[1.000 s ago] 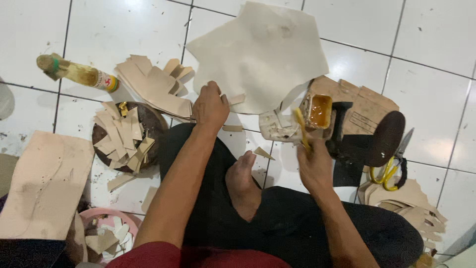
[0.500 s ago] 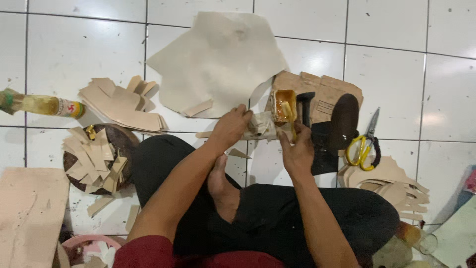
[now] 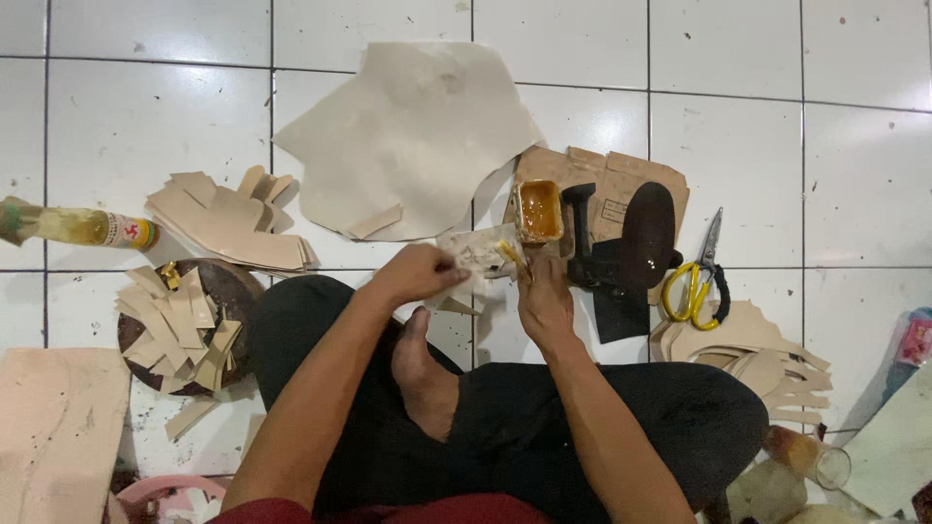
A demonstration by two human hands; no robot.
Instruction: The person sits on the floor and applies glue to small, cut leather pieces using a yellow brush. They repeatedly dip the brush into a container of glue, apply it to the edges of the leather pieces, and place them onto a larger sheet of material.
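The person sits cross-legged on the white tile floor (image 3: 146, 126), and both hands meet just ahead of the knees. The left hand (image 3: 417, 274) has its fingers curled shut on a small pale cut piece (image 3: 476, 254), pinning it from the nine o'clock side. The right hand (image 3: 544, 301) comes in from five o'clock, fingers pinched together on a thin yellow-tipped brush (image 3: 510, 254) whose tip touches the piece. That piece lies between the two hands, directly at six o'clock of the glue tub (image 3: 539, 212), an open tub of amber glue standing on brown cardboard (image 3: 612, 184). The piece looks thin, light and floppy, likely to curl or slide under the brush, so a flat pinch near one edge, away from the wet part, seems the sound grip; glued faces would be tacky and best left untouched. At twelve o'clock of the hands spreads a large pale sheet (image 3: 408, 136). At three o'clock stands a black last stand (image 3: 621, 243), with yellow scissors (image 3: 694, 281) just beyond it. At nine o'clock a round dark block (image 3: 238, 291) carries a heap of strips, with a stack of cut pieces (image 3: 228, 218) above it and a bottle (image 3: 78, 226) lying far left.
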